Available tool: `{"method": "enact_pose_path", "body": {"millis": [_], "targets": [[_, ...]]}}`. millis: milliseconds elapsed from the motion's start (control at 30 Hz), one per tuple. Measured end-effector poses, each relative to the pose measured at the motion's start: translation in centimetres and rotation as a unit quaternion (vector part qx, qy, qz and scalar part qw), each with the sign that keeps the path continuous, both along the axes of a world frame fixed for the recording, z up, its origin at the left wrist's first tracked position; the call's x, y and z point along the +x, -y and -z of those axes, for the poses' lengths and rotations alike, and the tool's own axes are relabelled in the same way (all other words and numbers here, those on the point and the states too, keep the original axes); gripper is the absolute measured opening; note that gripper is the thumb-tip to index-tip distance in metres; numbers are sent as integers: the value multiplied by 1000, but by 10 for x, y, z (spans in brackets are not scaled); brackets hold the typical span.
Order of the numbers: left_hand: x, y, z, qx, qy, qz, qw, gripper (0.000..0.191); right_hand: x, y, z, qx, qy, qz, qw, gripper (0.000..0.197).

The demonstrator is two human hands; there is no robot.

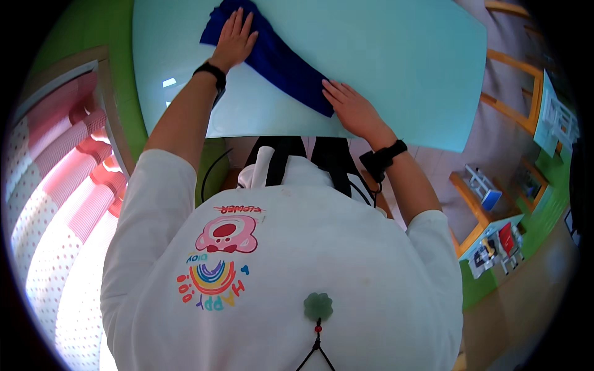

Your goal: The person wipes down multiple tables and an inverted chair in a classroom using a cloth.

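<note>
A dark blue piece of cloth point(287, 69) lies as a long strip on a pale turquoise tabletop point(394, 60). Its wider, ruffled part is at the upper left, and it narrows towards the lower right. My left hand point(234, 41) rests palm down on the wide part, fingers somewhat spread. At the narrow end, the fingertips of my right hand point(350, 104) touch the cloth's edge, with the rest of that hand over the tabletop. Neither hand grips the cloth. Black bands circle both wrists, and a small black device sits on the right one.
Pink and white curtains point(69, 185) hang at a window on the left. A wooden-framed stool or table point(515, 88) stands to the right of the tabletop. Further down, another wooden-edged table point(482, 208) carries a blue and white object. A green seat point(213, 171) is below the table's near edge.
</note>
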State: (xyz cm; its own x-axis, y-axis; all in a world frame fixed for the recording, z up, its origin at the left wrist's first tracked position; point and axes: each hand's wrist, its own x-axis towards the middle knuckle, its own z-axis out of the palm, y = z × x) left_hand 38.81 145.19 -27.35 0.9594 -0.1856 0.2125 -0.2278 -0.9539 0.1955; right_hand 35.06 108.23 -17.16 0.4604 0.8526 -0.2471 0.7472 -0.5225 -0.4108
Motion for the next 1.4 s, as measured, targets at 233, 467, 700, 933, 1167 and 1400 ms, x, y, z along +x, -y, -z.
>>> {"method": "enact_pose_path", "body": {"millis": [233,467,700,933,1167,1400], "targets": [[82,117,-23,78,-29,241,967,55,-16,19,-2,4,-14,116,993,46],[26,239,-37,-17,-167,381,909,55,-66,78,-4,43,-50,254,965,50],[-25,205,-63,-107,-163,305,932,48,-86,155,12,-8,39,428,903,51],[-64,148,-72,-130,-243,203,940,48,28,157,65,-53,163,400,900,58],[-108,125,-74,-285,-229,53,929,52,198,11,79,-24,89,235,968,61],[-167,43,-85,-313,-206,-130,918,53,220,-245,113,57,120,6,991,59]]}}
